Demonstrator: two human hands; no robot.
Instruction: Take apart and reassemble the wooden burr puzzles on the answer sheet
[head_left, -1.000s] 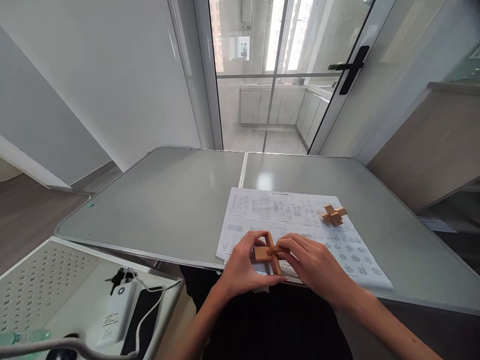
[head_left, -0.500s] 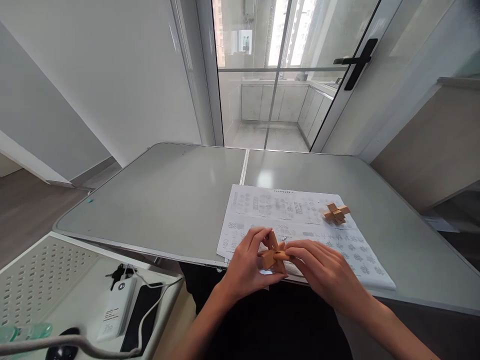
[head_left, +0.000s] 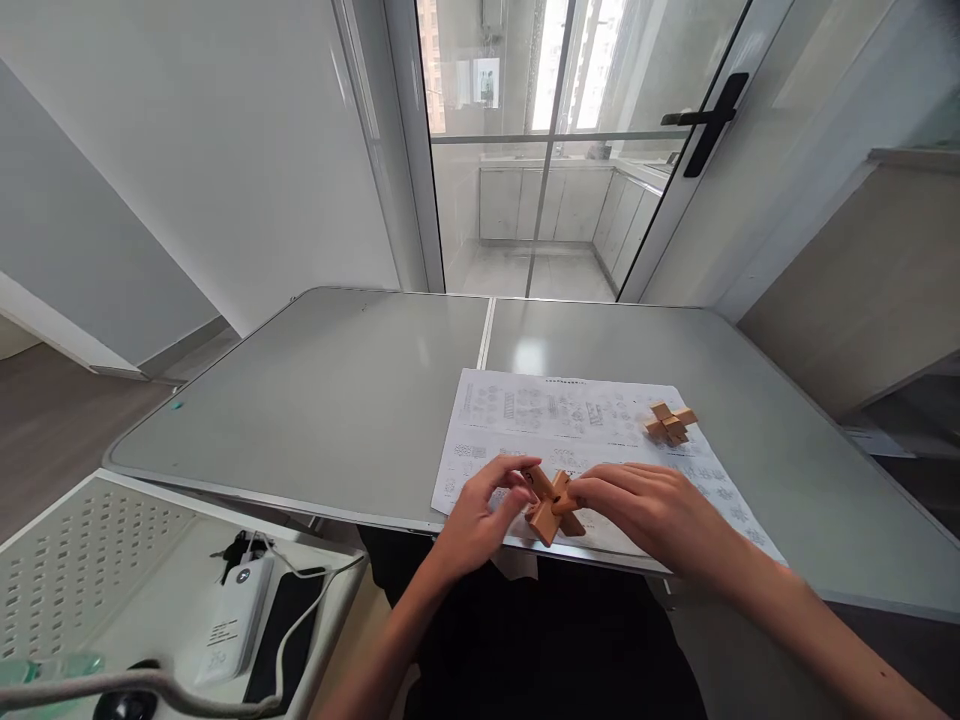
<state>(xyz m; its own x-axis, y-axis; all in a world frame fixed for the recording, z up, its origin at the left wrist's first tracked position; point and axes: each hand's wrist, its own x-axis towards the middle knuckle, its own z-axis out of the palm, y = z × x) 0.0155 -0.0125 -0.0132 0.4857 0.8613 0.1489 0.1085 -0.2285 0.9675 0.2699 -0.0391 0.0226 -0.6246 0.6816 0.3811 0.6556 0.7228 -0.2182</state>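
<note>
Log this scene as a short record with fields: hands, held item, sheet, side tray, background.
left hand: fingertips at the wooden puzzle
right hand: fingers pinching the puzzle's near-right end
held item: crossed wooden pieces
sheet: printed paper on grey table, second wooden puzzle on its far-right part
side tray: white power bank, dark flat object, cable
background: glass door with black handle

bare table (head_left: 337,400) left of the printed sheet (head_left: 510,400), wooden cross (head_left: 670,424) blocking the sheet's far right corner
</note>
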